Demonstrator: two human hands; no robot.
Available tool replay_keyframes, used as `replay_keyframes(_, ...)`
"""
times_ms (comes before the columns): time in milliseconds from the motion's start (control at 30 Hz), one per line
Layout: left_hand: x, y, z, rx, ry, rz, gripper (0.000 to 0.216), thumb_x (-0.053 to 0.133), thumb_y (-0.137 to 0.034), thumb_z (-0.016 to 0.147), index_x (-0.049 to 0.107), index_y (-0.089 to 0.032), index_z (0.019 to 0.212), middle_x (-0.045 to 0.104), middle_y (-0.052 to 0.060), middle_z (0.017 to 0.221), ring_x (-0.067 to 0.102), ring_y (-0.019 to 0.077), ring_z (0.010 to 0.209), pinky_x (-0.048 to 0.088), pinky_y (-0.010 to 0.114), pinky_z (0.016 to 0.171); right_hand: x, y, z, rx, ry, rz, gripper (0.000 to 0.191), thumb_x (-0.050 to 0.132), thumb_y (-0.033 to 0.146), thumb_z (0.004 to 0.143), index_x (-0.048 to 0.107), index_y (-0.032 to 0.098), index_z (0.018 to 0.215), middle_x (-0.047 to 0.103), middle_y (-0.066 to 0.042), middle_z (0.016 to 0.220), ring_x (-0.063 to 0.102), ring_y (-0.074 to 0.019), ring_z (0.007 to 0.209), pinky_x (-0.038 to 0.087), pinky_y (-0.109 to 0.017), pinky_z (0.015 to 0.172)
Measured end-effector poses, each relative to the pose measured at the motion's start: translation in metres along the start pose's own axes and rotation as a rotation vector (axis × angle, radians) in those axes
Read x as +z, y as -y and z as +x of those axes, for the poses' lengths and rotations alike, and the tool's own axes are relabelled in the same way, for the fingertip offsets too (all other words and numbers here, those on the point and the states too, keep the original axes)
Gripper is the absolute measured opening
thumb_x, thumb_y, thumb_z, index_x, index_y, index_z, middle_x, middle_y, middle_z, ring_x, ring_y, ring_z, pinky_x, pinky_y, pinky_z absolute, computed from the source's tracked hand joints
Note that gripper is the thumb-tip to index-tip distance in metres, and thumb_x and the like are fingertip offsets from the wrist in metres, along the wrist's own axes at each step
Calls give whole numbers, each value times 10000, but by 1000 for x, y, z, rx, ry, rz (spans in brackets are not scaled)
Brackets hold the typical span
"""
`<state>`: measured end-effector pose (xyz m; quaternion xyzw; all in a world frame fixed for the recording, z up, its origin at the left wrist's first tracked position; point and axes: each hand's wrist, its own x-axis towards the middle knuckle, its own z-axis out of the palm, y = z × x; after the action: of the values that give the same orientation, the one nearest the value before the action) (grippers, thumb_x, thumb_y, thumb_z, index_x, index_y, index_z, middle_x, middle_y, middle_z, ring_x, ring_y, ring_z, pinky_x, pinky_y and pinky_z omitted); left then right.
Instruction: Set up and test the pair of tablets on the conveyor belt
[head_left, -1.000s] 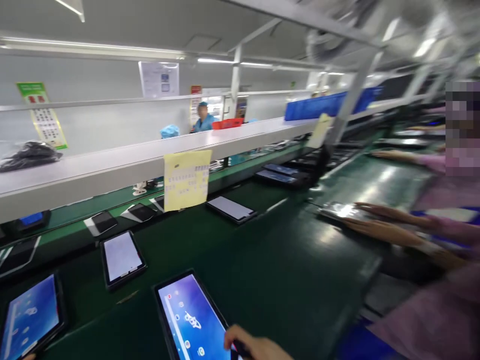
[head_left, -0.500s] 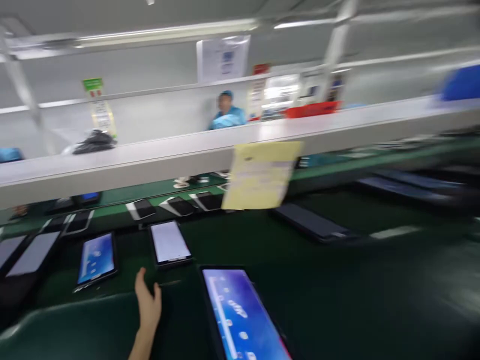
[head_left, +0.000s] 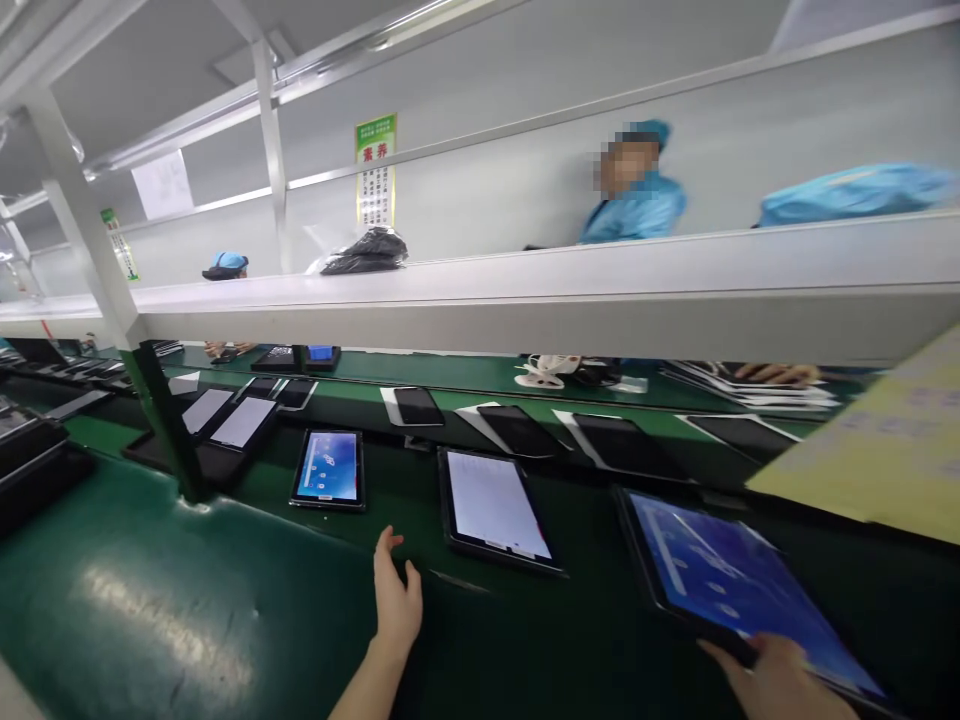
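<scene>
Since a moment ago, the big tablet (head_left: 739,588) has moved further right of the white-screen tablet (head_left: 499,503) and now sits closer to level with it. The right hand (head_left: 780,685), which was out of sight then, now shows on the big tablet's near edge. The view has swung left too, so the yellow note (head_left: 877,450) has slid to the right side.

The right hand's fingers are pinched narrow and hold the big tablet. Its screen faces up and is lit blue, but I cannot tell if it is lifted or lies on the green desk (head_left: 300,610).

The left hand (head_left: 397,605) holds nothing, and its fingers are spread wide. It is near the white-screen tablet and the small tablet (head_left: 328,467), just to the near side of the gap between them. The small tablet has a blue screen.

Behind them, dark tablets (head_left: 420,406) lie on white sheets in a row. Above is a long white shelf (head_left: 525,325) with a black bag (head_left: 367,250) on it. Past the shelf is a person (head_left: 637,215) in blue
</scene>
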<state>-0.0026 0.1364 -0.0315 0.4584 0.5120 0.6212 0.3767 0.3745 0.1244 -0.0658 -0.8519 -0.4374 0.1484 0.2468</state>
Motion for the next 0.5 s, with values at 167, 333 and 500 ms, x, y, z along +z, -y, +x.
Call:
replay_keyframes(167, 7, -5, 6, -184, 87, -229, 340, 653, -143, 735, 614, -168, 1072, 652, 95, 972, 598, 229, 1020, 374, 347, 1011, -19, 2, 0, 32, -89, 103, 523, 372, 359, 872, 488, 77, 1298, 524, -260, 1090, 583, -395, 873, 416, -483, 671)
replay_keyframes(333, 69, -9, -2, -523, 308, -516, 175, 635, -160, 742, 617, -133, 913, 661, 160, 986, 644, 284, 972, 477, 455, 929, -11, -12, -37, 59, -350, 278, 528, 459, 350, 871, 420, 134, 1352, 427, -183, 1266, 498, -388, 1070, 444, -437, 712)
replay_keyframes(500, 159, -18, -3, -704, 283, -671, 132, 485, -180, 817, 516, -216, 693, 593, 40, 839, 638, 179, 903, 498, 390, 928, -56, -73, -25, 286, -545, 571, 260, 562, 185, 907, 543, 128, 1160, 547, -90, 1040, 580, -207, 838, 485, -288, 663)
